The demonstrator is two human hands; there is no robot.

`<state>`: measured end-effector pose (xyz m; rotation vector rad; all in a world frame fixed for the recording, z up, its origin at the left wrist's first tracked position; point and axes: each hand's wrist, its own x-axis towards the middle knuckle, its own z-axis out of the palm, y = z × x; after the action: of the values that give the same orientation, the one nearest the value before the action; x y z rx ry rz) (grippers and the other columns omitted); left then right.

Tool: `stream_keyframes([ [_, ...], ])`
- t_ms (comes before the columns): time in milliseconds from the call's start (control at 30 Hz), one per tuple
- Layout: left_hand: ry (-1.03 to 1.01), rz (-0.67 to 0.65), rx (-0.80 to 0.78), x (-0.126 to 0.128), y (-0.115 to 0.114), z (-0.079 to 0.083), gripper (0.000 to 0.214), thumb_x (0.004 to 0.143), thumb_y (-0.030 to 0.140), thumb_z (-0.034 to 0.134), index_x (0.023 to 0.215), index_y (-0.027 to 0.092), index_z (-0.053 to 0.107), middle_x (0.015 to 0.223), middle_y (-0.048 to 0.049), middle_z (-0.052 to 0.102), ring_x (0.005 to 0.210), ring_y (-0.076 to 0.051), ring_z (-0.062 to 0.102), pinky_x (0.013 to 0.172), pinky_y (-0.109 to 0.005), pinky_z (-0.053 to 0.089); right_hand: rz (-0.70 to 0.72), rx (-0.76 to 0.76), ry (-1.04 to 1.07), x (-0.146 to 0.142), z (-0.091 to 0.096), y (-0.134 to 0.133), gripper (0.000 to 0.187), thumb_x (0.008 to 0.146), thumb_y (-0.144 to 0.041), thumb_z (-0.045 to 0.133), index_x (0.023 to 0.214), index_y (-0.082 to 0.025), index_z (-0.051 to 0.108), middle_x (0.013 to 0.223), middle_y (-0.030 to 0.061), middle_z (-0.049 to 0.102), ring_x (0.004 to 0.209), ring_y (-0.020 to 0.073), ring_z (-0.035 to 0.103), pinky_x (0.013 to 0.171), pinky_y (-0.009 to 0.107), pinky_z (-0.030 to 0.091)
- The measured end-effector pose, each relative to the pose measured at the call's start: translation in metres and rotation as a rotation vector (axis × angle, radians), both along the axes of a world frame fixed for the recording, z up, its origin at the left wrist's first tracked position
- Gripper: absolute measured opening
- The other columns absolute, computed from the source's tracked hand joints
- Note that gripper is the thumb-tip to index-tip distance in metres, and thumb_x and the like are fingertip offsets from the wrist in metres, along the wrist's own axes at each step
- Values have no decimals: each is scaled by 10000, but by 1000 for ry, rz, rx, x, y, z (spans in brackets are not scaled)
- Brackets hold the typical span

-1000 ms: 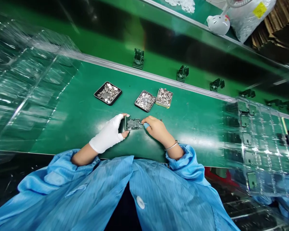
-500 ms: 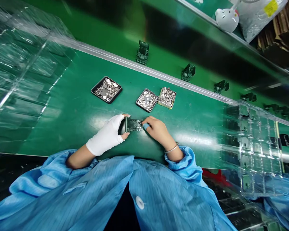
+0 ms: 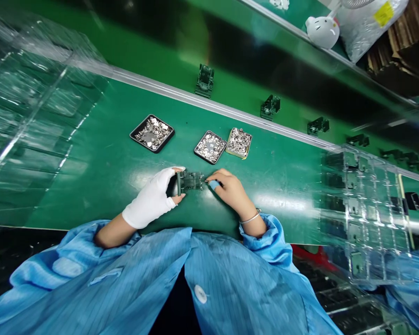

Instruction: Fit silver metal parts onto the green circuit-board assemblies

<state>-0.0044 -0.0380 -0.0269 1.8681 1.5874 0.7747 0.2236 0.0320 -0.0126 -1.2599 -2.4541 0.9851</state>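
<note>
A small dark green plastic part point(image 3: 190, 180) rests on the green bench in front of me. My left hand point(image 3: 152, 197), in a white fingerless glove, grips its left end between thumb and fingers. My right hand point(image 3: 227, 187), bare with a blue cot on one fingertip and a bracelet at the wrist, is curled with its fingertips pinched at the part's right end. What those fingertips hold is too small to make out.
Three small trays of shiny metal pieces sit beyond the hands: a black tray point(image 3: 152, 132), a second black tray point(image 3: 210, 146), a yellowish tray point(image 3: 239, 142). Clear blister trays lie far left point(image 3: 31, 111) and right point(image 3: 363, 209). Dark parts point(image 3: 204, 80) stand on the conveyor behind.
The part and both hands keep the same grip. The left end of the part looks slightly lifted and turned now. The camera view shifted a little.
</note>
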Motion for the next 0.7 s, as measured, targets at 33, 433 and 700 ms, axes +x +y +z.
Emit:
stream_keyframes([
  [33, -10, 6, 25, 1, -1, 1, 525, 783, 328, 605, 1261, 167, 457, 1284, -133, 569, 1218, -287, 545, 1056, -453, 438, -16, 31, 61, 4, -3, 3, 249, 878, -108, 466, 996, -207, 661, 1050, 47, 666, 1019, 179, 593, 906, 304, 451],
  [433, 47, -6, -1, 2, -4, -2, 540, 768, 332, 613, 1257, 158, 461, 1255, -135, 581, 1198, -302, 552, 1029, -463, 452, -7, 147, -191, 6, -4, 5, 260, 841, -55, 419, 955, -180, 616, 1004, 93, 612, 959, 236, 524, 862, 363, 419],
  [700, 54, -13, -86, 1, -5, -1, 546, 783, 386, 586, 1268, 171, 459, 1242, -124, 585, 1189, -308, 557, 1020, -453, 449, 119, -39, -100, 2, 0, -6, 308, 843, -69, 441, 1049, -231, 603, 1102, 24, 636, 1012, 165, 589, 820, 254, 447],
])
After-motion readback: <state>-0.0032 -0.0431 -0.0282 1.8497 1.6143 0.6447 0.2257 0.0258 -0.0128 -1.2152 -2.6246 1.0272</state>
